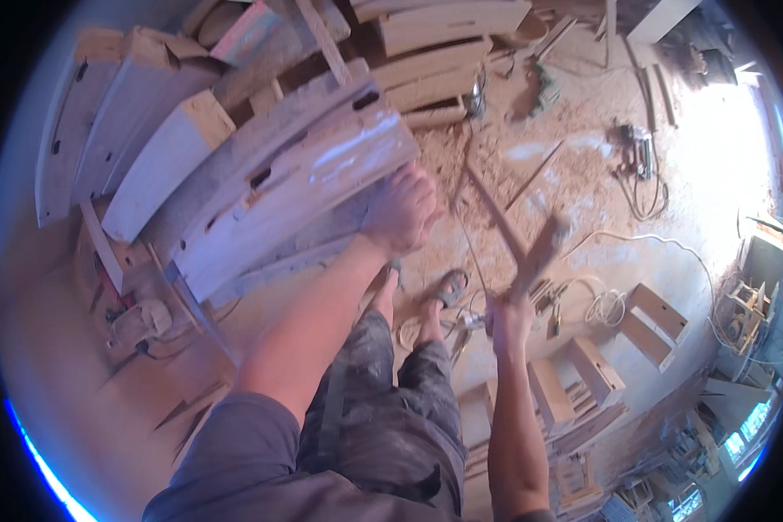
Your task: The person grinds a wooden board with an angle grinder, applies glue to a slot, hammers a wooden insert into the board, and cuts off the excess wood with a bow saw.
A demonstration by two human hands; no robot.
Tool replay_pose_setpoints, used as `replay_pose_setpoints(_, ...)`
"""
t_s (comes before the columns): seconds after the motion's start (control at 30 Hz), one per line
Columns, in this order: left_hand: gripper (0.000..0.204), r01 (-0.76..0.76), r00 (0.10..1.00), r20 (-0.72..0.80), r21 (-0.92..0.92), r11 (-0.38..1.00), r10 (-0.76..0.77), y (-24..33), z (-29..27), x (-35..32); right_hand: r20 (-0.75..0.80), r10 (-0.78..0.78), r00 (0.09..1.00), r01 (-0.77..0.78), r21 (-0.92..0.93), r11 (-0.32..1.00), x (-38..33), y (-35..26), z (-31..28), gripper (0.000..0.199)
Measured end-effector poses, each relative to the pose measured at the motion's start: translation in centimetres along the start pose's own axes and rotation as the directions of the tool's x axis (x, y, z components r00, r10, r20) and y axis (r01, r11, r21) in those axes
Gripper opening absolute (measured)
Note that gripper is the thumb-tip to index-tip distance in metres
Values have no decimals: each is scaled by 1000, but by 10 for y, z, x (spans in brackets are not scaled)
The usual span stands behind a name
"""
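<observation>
A pale wooden beam [296,187] with slots cut into its face lies slantwise at the left, on top of other timber. My left hand [404,209] is closed like a fist by the beam's right end. It overlaps the wood in view, and its inner fingers are hidden. My right hand [509,317] is closed round a thick wooden stick [541,252], which tilts up and to the right over the floor. The stick is blurred, so its exact kind cannot be made out.
More slotted beams [74,130] stand at the far left, with stacked timber [435,74] behind. A corded power tool [639,157] lies on the sawdust-strewn floor. Wooden pieces [596,370] sit at the right, near a loose cable [661,239]. My feet are between the beams and these pieces.
</observation>
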State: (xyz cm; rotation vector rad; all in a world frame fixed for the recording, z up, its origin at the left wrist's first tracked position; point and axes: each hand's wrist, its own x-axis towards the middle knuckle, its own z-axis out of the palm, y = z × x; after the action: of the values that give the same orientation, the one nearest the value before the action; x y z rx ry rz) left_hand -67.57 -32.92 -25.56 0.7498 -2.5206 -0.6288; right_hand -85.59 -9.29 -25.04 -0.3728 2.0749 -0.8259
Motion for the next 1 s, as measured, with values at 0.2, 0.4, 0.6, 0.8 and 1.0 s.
replay_pose_setpoints(0.2,22,-19,995,-97,-67,998,13,7,-12,-25,-102,287,952,-298,-105,949,-93,91,-77,18)
replay_pose_setpoints(0.4,37,50,997,57,63,997,-54,-17,-16,-85,-179,604,776,-619,-39,784,-157,95,-91,20)
replay_pose_setpoints(0.6,24,276,960,15,91,957,-279,57,-62,-92,-136,593,793,-593,49,804,-171,131,-98,23)
replay_pose_setpoints(0.8,19,484,869,-200,153,862,-452,61,-199,-161,-21,481,877,-481,-67,874,-157,79,-74,19)
replay_pose_setpoints(1.0,14,653,736,-317,96,752,-598,-21,-268,-192,84,352,932,-336,-162,928,-132,39,-47,17)
